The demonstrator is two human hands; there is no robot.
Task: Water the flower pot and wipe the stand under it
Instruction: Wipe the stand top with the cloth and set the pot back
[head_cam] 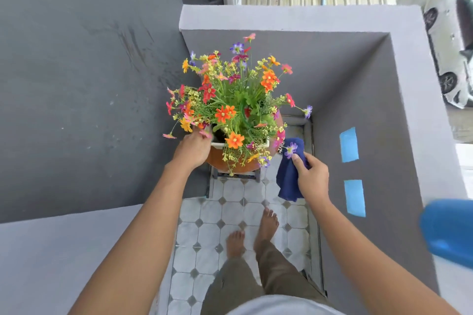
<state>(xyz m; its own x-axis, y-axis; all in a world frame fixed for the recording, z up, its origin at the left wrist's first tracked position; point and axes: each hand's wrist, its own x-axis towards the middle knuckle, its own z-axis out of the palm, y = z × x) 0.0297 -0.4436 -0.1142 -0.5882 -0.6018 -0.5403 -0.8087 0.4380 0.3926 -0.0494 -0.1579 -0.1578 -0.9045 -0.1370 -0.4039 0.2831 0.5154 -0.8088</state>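
A white flower pot (217,144) full of orange, red, purple and yellow flowers (235,100) sits on a round brown stand (238,163) in the corner of a narrow balcony. My left hand (194,147) grips the pot's near left rim, partly under the blooms. My right hand (311,176) is to the right of the stand, closed on a dark blue cloth (289,179) that hangs down below it. Most of the stand's top is hidden by the pot and the flowers.
Grey parapet walls (358,100) close in on both sides, with two blue tape strips (349,144) on the right one. A blue plastic container (450,233) rests on the right ledge. My bare feet (252,233) stand on the white tiled floor (230,215).
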